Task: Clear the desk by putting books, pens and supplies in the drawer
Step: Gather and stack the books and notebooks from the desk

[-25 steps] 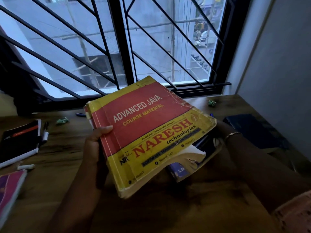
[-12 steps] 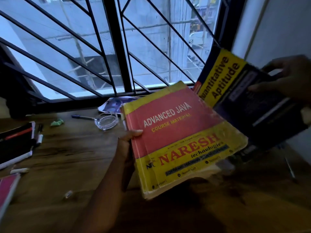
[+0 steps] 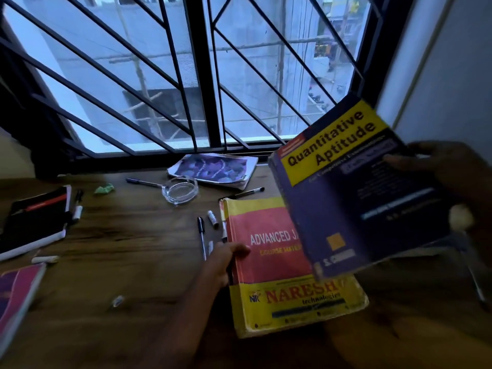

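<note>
My left hand (image 3: 226, 258) grips the left edge of a thick red and yellow Advanced Java book (image 3: 269, 265), thumb on its cover, held low over the wooden desk (image 3: 127, 235). My right hand (image 3: 450, 182) holds a dark blue and yellow Quantitative Aptitude book (image 3: 354, 198) by its right edge, tilted and raised above the Java book, overlapping its upper right corner. Loose on the desk lie a purple-covered book (image 3: 213, 169) by the window, several pens (image 3: 201, 237) and a small white marker (image 3: 213, 219). No drawer is in view.
A glass ashtray (image 3: 181, 191) stands mid-desk. A black notebook (image 3: 34, 222) with pens beside it lies at the left, a pink book (image 3: 16, 296) at the lower left edge. A green paper scrap (image 3: 104, 189) and white chalk-like stick (image 3: 45, 259) lie about. A barred window stands behind.
My right hand lifted the Quantitative Aptitude book from under the Java book and brought it over it. My left hand lowered the Java book to the right, uncovering the ashtray, pens and purple book.
</note>
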A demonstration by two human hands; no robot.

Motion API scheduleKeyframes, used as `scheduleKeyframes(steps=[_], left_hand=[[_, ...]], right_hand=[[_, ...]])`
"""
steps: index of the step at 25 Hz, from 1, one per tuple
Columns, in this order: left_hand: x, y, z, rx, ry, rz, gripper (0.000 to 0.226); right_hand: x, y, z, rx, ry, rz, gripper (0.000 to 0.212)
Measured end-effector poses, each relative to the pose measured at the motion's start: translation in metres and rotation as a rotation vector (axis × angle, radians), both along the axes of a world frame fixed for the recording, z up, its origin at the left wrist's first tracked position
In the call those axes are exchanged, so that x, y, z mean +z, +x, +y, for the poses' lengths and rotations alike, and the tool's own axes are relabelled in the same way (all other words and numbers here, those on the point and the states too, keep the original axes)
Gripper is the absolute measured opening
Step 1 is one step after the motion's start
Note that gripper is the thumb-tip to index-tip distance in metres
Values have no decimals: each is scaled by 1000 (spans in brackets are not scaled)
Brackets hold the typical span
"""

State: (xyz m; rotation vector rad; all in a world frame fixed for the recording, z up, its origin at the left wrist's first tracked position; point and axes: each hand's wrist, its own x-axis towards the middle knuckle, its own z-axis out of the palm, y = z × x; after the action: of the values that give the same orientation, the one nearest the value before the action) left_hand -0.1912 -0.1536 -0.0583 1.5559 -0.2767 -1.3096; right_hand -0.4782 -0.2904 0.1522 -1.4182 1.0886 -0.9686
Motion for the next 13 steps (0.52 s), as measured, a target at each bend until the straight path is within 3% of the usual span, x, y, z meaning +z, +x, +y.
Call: scheduleKeyframes(steps=[3, 5, 7, 10, 13], left_hand=[[5, -3, -5, 88, -19, -93, 36], [-2, 1, -9, 133, -52, -38, 68], [-5, 1, -5, 125, -82, 68, 82], [2, -5, 2, 76, -160, 13, 61], [0, -10, 1, 52, -203, -40, 62]], right_hand=[[-62, 42, 39, 128, 135, 41, 7], [-111, 59, 42, 124, 269, 2, 10], [-140, 68, 39, 102, 426, -13, 11], [-168, 67, 42, 156, 481, 78, 17], [-180, 69, 39, 169, 357, 277, 29]])
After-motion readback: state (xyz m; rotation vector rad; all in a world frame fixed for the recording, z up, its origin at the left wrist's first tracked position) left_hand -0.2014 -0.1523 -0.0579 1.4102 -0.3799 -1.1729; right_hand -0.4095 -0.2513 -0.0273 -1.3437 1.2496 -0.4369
